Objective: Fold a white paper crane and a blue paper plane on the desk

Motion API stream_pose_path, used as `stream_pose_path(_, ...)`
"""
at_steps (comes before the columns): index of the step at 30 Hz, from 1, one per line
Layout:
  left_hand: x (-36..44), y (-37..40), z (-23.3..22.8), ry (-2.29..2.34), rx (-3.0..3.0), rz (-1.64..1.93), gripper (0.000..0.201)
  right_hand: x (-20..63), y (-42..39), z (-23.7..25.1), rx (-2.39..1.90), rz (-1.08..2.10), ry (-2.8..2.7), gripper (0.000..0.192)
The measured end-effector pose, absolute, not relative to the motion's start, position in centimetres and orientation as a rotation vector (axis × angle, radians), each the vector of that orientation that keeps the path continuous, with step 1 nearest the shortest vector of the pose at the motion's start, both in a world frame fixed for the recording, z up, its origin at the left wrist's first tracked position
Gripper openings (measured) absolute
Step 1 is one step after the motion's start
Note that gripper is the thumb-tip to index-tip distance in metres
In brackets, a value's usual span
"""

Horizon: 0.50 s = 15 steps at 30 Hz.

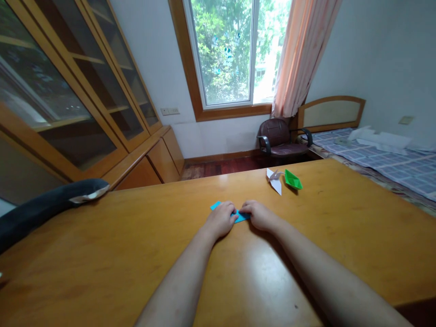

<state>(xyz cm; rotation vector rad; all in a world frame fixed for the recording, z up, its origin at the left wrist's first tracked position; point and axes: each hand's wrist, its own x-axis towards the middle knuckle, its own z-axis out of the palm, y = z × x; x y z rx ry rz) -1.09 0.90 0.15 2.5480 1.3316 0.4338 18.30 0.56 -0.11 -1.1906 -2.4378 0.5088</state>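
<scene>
A folded strip of blue paper (243, 216) lies on the wooden table in front of me. My left hand (222, 220) rests over its left part with curled fingers, and one blue corner sticks out beyond it. My right hand (260, 215) holds the right end, fingers bent and the index fingertip pressed on the paper. Both hands hide much of the sheet, so its full shape cannot be made out. Farther back to the right sit a white folded paper crane (274, 180) and a green paper boat (293, 180), close together.
The glossy wooden table (153, 259) spreads wide around my hands. A dark, long curved object (51, 206) lies along its left edge. Beyond stand a glass-door cabinet (132, 145), a maroon armchair (282, 138) and a bed (391, 159) with papers on it.
</scene>
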Motion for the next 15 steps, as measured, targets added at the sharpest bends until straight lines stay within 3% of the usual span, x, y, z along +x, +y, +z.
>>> stream_pose_path(15, -1.18, 1.29, 0.05, 1.312, 2.532, 0.443, 0.006, 18.46, 0.92, -0.55, -1.186, 0.591, -2.361, 0.029)
